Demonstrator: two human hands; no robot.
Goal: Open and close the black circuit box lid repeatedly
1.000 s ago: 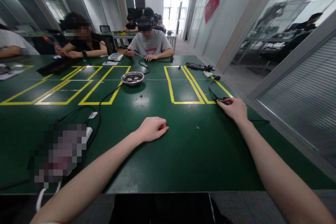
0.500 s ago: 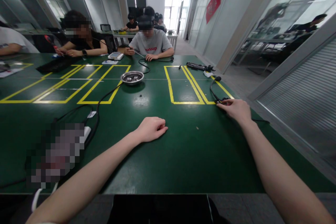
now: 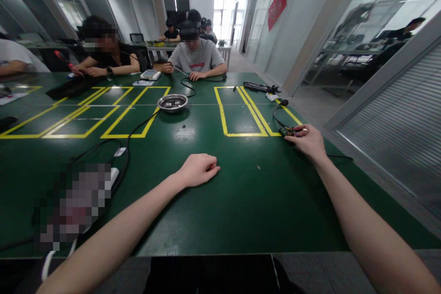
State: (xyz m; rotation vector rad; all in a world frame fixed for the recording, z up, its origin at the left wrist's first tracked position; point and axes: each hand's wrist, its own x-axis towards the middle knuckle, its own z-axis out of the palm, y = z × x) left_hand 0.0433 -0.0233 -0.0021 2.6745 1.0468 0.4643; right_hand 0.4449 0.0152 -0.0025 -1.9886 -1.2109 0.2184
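My left hand (image 3: 199,170) rests on the green table, its fingers loosely curled in, with nothing seen in them. Out to the right, my right hand (image 3: 312,141) has its thumb and fingers closed on a small circuit board (image 3: 286,132) with dark and yellowish parts. The fingers cover the board's right part. A thin black cable (image 3: 275,117) runs from the board to a small round black piece (image 3: 284,102) behind it. The board is at the near end of a yellow-taped rectangle, by the table's right edge.
A metal bowl (image 3: 172,103) with small metal parts stands beyond my left hand. Left of me lie a blurred-out object (image 3: 77,204) and black cables (image 3: 128,151). A folded black tripod (image 3: 261,87) lies far right. A person (image 3: 198,57) in grey works across the table.
My right hand has shifted slightly and more of the circuit board now shows at its fingertips. The left hand stays in place. The view has turned a little.
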